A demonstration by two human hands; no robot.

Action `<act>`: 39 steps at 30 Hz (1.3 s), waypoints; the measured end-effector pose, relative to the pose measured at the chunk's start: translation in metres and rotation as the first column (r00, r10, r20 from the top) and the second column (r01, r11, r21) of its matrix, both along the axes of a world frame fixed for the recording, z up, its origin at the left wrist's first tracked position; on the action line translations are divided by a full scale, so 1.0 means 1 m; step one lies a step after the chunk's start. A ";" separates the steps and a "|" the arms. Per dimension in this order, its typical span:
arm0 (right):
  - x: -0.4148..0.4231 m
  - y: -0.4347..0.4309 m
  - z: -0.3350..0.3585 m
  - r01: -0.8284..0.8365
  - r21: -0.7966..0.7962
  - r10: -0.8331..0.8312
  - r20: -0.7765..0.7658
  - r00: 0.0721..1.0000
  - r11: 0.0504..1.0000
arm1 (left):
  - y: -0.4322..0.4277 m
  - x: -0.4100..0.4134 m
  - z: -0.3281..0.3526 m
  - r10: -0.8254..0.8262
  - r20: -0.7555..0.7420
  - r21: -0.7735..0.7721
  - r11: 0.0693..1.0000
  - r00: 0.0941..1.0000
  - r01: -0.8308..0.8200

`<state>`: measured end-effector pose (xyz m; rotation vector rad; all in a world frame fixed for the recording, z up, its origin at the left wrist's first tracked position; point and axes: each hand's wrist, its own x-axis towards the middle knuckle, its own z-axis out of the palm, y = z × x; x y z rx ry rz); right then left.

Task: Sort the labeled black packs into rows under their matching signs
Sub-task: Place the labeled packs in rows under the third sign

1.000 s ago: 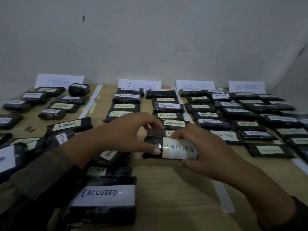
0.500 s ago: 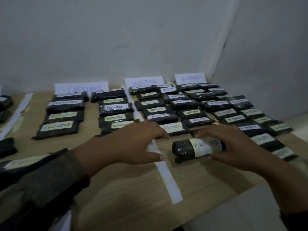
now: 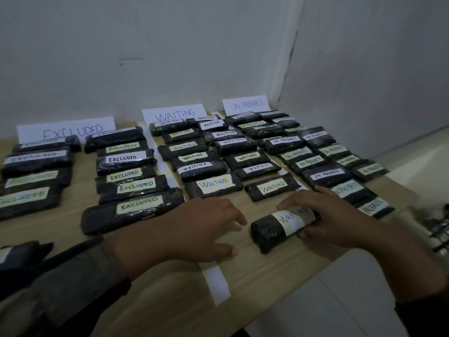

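A black pack labeled WAITING [image 3: 279, 226] lies on the wooden table [image 3: 170, 295] at the near end of the right WAITING row. My right hand [image 3: 323, 217] grips its right end, fingers over the top and thumb below. My left hand [image 3: 194, 229] hovers just left of the pack, fingers relaxed, holding nothing. At the back stand the paper signs EXCLUDED [image 3: 65, 128], WAITING [image 3: 173, 113] and ON PROGRESS [image 3: 245, 105]. Rows of labeled black packs lie under each sign.
White tape strips [image 3: 215, 280] divide the columns. More black packs [image 3: 19, 251] lie at the near left edge. The table's right edge drops to a pale floor [image 3: 340, 300]. A dark wire object [image 3: 439, 229] sits at the far right. Walls close the back and right.
The WAITING pack went from both hands in front of me to the table in the WAITING column. My left hand let go; my view turned right.
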<state>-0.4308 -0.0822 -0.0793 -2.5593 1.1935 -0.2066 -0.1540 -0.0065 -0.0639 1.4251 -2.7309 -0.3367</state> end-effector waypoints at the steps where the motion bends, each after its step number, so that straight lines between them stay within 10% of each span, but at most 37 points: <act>1: 0.001 0.000 0.002 0.002 0.012 -0.001 -0.017 1.000 1.000 | 0.001 0.000 -0.001 -0.004 0.008 0.006 1.000 1.000 0.004; 6: 0.013 0.009 0.020 -0.028 0.036 0.029 -0.042 0.999 0.999 | 0.003 0.005 -0.001 0.010 -0.012 0.005 1.000 1.000 -0.010; 18: 0.145 0.052 0.020 -0.155 -0.086 0.177 0.481 0.859 0.984 | 0.055 0.078 0.017 0.216 0.000 -0.026 0.976 0.976 -0.216; 39: 0.314 0.150 0.016 -0.563 0.094 0.557 0.083 0.826 0.821 | 0.214 0.215 0.032 0.765 -0.226 0.140 0.638 0.603 -0.757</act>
